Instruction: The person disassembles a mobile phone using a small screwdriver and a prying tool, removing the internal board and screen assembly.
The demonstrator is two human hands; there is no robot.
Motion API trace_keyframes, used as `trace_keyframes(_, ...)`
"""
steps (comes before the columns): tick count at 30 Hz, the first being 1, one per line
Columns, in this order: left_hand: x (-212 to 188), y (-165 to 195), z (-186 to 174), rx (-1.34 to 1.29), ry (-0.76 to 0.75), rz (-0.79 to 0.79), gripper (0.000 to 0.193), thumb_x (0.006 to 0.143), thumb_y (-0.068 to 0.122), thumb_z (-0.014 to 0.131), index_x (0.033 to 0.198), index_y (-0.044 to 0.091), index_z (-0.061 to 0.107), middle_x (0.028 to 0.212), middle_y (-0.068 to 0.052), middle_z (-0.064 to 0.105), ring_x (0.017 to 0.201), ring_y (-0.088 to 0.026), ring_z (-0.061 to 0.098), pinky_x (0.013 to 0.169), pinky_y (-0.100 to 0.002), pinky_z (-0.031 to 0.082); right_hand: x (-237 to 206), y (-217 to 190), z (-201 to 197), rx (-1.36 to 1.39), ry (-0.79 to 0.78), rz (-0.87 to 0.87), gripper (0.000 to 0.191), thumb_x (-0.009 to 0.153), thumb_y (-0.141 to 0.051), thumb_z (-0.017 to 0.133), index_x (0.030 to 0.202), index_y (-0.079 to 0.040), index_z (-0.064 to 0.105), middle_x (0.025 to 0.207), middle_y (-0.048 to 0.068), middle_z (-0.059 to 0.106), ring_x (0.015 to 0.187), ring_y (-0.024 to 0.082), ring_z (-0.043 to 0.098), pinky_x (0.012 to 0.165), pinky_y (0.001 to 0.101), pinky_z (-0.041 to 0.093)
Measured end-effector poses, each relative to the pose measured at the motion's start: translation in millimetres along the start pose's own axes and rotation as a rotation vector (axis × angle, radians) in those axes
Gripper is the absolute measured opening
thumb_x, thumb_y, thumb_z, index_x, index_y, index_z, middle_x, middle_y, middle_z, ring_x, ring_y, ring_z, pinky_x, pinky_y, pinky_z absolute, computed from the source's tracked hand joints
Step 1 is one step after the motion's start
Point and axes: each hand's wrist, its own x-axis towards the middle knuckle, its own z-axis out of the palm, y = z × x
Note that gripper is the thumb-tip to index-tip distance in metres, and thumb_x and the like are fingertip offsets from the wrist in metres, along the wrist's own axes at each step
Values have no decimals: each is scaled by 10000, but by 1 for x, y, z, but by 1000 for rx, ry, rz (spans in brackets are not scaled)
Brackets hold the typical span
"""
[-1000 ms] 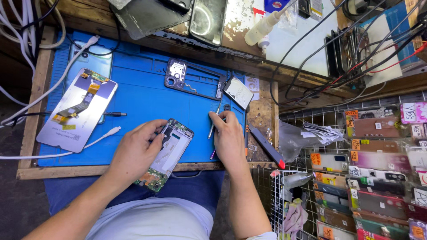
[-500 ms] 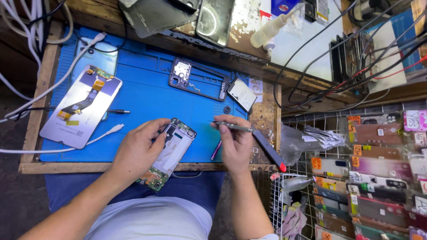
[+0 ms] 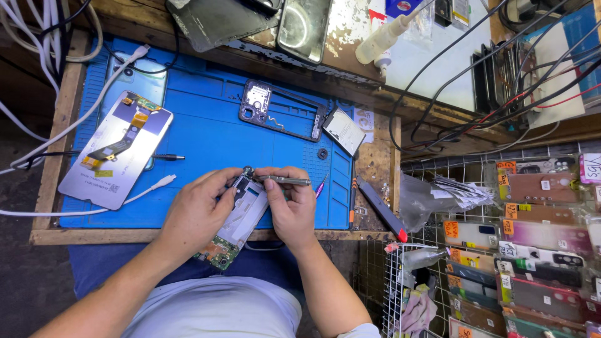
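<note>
Left hand [image 3: 199, 211] grips the opened phone [image 3: 236, 219], right hand [image 3: 289, 201] pinches a screwdriver [image 3: 285, 180]; teardown looks midway, back already off.

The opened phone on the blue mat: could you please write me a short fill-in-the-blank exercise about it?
1. The left hand steadies the opened phone over the ____ mat.
2. The right hand holds a slim metal ____ at the phone's top end.
3. The detached screen panel lies to the phone's ____.

Missing words: blue; tool; left
</note>
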Motion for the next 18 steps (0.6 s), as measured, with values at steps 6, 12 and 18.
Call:
trace_keyframes(6, 0, 1, 0, -1, -3, -17, 340, 900, 110, 617, 1228, 48, 680, 1001, -146, 738, 743, -243, 719, 647, -363, 554, 0, -3, 1, -107, -10, -15, 191, 1054, -13, 606, 1226, -16, 523, 1219, 167, 721, 1097, 181, 702, 962, 325, 579)
trace_keyframes(12, -1, 0, 1, 12, 3, -6, 343, 897, 109, 620, 1228, 46, 681, 1012, -151, 739, 751, -250, 720, 651, -366, 553, 2, -5, 1, -106, -38, -24, 202, 1051, -5, 600, 1235, -8, 516, 1223, 166, 713, 1115, 184, 695, 976, 323, 573)
trace_keyframes(18, -1, 0, 1, 6, 9, 15, 334, 902, 114, 620, 1222, 49, 687, 1023, -152, 744, 782, -255, 734, 669, -366, 563, 2, -10, 1, -194, -50, -50, 197, 1049, -5, 608, 1219, -10, 509, 1199, 161, 720, 1081, 173, 696, 956, 315, 578)
